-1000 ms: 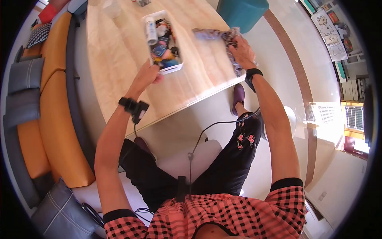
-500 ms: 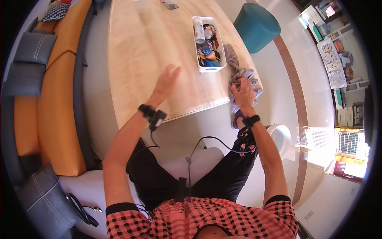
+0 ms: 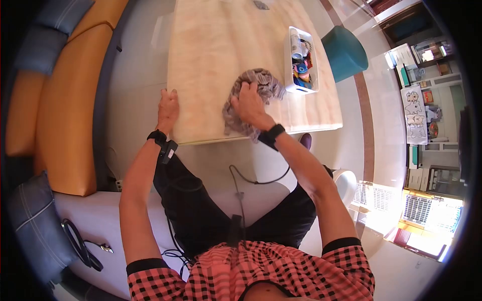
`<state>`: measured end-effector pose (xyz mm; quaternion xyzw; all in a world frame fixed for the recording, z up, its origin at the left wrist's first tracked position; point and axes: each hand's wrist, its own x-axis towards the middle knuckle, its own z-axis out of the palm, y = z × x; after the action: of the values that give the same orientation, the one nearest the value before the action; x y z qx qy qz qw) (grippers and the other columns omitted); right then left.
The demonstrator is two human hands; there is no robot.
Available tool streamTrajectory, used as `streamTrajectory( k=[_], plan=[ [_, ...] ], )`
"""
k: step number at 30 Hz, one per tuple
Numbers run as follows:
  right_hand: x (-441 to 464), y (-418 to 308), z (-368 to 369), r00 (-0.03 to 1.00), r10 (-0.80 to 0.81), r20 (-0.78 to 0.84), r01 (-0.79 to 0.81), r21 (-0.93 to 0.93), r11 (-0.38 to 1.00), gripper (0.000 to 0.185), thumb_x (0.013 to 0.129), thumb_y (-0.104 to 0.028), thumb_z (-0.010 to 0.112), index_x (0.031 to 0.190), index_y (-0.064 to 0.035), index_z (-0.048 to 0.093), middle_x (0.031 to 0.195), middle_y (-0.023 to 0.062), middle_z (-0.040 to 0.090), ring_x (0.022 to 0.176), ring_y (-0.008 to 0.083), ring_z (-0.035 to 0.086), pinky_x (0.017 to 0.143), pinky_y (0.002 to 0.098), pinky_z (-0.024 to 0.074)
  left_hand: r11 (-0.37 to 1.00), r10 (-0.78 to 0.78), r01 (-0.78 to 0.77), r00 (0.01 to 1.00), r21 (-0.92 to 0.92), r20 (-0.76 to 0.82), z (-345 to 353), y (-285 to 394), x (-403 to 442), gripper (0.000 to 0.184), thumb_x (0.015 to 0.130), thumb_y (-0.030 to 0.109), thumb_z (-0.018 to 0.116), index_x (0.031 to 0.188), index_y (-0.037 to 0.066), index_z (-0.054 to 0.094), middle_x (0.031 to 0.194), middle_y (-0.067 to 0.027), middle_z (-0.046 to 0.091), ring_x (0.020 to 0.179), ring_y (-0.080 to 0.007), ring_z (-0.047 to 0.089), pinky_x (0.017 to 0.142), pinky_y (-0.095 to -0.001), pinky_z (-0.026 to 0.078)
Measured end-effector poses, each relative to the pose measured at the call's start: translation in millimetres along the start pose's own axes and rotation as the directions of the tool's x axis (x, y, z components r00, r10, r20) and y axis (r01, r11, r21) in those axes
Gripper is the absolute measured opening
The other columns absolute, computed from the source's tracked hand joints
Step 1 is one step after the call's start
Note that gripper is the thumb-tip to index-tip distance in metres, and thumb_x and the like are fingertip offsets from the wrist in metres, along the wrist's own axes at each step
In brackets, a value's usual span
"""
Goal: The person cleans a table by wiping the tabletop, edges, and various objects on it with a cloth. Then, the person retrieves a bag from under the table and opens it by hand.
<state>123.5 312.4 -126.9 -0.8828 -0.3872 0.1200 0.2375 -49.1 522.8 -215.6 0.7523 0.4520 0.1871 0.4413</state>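
A crumpled grey-brown cloth (image 3: 258, 78) lies on the light, marble-patterned table (image 3: 211, 60) near its front edge. My right hand (image 3: 251, 106) presses down on this cloth, its fingers bent into the folds. At the table's left edge, near the front corner, is my left hand (image 3: 168, 109) with its fingers curled at the rim. Part of that grip is hidden from above. Right of the cloth stands a white plastic basket (image 3: 305, 90) with a spray can (image 3: 295, 46) and several small colourful items inside.
A teal stool (image 3: 345, 52) stands beyond the table's right side. To the left runs an orange sofa (image 3: 65, 115) with dark cushions. A white bucket (image 3: 345, 185) is on the floor by my right leg. A cable (image 3: 238, 183) hangs between my legs.
My right hand has moved left with the cloth, from the table's right corner towards the middle. My left hand has gone from above the tabletop to the left edge. The view has shifted.
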Motion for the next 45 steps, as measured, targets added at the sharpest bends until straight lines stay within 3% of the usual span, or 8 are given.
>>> streamTrajectory(
  k=[6, 9, 18, 20, 23, 32, 43, 45],
  plan=[
    [113.9, -2.8, 25.1, 0.998, 0.07, -0.01, -0.07, -0.037, 0.997, 0.046, 0.087, -0.022, 0.059, 0.118, 0.0078, 0.041, 0.12, 0.033, 0.043, 0.095, 0.0506, 0.057, 0.084, 0.0521, 0.0499, 0.997, -0.021, 0.017, 0.998, 0.073, 0.062, -11.9, 21.5, -7.9, 0.042, 0.098, 0.034, 0.04, 0.112, -0.005, 0.044, 0.106, -0.03, 0.057, 0.1, -0.0474, 0.053, 0.087, -0.047, 0.043],
    [176.5, 5.8, 34.1, 0.935, -0.152, 0.32, 0.318, -0.566, 0.761, 0.042, 0.084, -0.014, 0.058, 0.115, 0.0132, 0.05, 0.116, 0.029, 0.048, 0.114, 0.0451, 0.049, 0.088, 0.0464, 0.052, 0.999, 0.027, -0.025, 0.999, -0.048, 0.04, -4.6, 19.6, -7.4, 0.039, 0.099, 0.031, 0.041, 0.111, -0.005, 0.043, 0.105, -0.0309, 0.054, 0.099, -0.0466, 0.052, 0.086, -0.0478, 0.042],
    [311.8, -10.6, 54.9, 0.97, 0.139, -0.199, -0.163, -0.114, 0.98, 0.038, 0.082, -0.018, 0.057, 0.108, 0.0089, 0.063, 0.123, 0.0254, 0.053, 0.112, 0.0433, 0.051, 0.092, 0.0421, 0.0501, 0.999, 0.03, -0.028, 0.997, -0.028, 0.071, -2.4, 11.3, -5.6, 0.044, 0.099, 0.027, 0.046, 0.123, -0.008, 0.037, 0.108, -0.0307, 0.049, 0.101, -0.0438, 0.049, 0.089, -0.047, 0.041],
    [360.5, -20.3, 44.4, 0.95, -0.068, 0.303, 0.25, -0.615, 0.748, 0.041, 0.083, -0.023, 0.057, 0.117, 0.0001, 0.062, 0.132, 0.0177, 0.051, 0.112, 0.0433, 0.052, 0.094, 0.0416, 0.0486, 0.993, 0.084, -0.082, 0.996, -0.082, 0.023, -1.0, 8.4, -6.5, 0.043, 0.099, 0.026, 0.046, 0.123, -0.008, 0.037, 0.109, -0.0304, 0.048, 0.101, -0.0434, 0.049, 0.089, -0.047, 0.041],
    [406.2, -22.7, 76.8, 0.948, -0.123, 0.293, 0.309, -0.757, 0.575, 0.043, 0.085, -0.028, 0.055, 0.122, -0.0065, 0.057, 0.12, 0.0194, 0.056, 0.118, 0.0357, 0.049, 0.092, 0.0499, 0.0442, 0.996, 0.073, -0.07, 0.996, -0.055, 0.044, -4.2, 10.8, -6.9, 0.043, 0.099, 0.025, 0.046, 0.124, -0.008, 0.036, 0.11, -0.03, 0.047, 0.101, -0.0436, 0.048, 0.089, -0.0476, 0.041],
    [318.6, -87.5, 75.7, 0.979, -0.195, 0.065, 0.203, -0.152, 0.967, 0.053, 0.085, -0.043, 0.056, 0.133, -0.0201, 0.05, 0.143, 0.0122, 0.041, 0.126, 0.0425, 0.041, 0.102, 0.0552, 0.0374, 0.993, 0.12, -0.119, 0.992, -0.026, 0.034, -10.4, 21.8, -12.7, 0.042, 0.099, 0.028, 0.043, 0.122, -0.007, 0.036, 0.109, -0.031, 0.048, 0.1, -0.0457, 0.049, 0.087, -0.0495, 0.042],
    [135.9, -111.8, 74.2, 0.886, -0.421, 0.194, 0.432, -0.02, 0.902, 0.029, 0.085, -0.041, 0.058, 0.108, -0.0234, 0.062, 0.117, 0.0096, 0.053, 0.113, 0.0346, 0.049, 0.092, 0.0535, 0.0377, 0.979, 0.202, -0.201, 0.948, 0.028, -0.248, 23.9, -57.4, 10.8, 0.032, 0.098, 0.031, 0.041, 0.112, 0.002, 0.048, 0.098, -0.0243, 0.059, 0.092, -0.0434, 0.057, 0.077, -0.0468, 0.047],
    [98.2, -112.7, 73.0, 0.866, -0.46, 0.198, 0.471, -0.011, 0.882, 0.028, 0.083, -0.041, 0.063, 0.104, -0.0223, 0.062, 0.11, 0.0066, 0.055, 0.109, 0.0313, 0.05, 0.089, 0.0506, 0.0373, 0.931, -0.226, 0.096, 0.909, -0.351, -0.351, 16.6, -88.9, 21.4, 0.033, 0.097, 0.036, 0.041, 0.107, 0.006, 0.05, 0.089, -0.0177, 0.059, 0.079, -0.0336, 0.06, 0.064, -0.0416, 0.049]
  ],
)
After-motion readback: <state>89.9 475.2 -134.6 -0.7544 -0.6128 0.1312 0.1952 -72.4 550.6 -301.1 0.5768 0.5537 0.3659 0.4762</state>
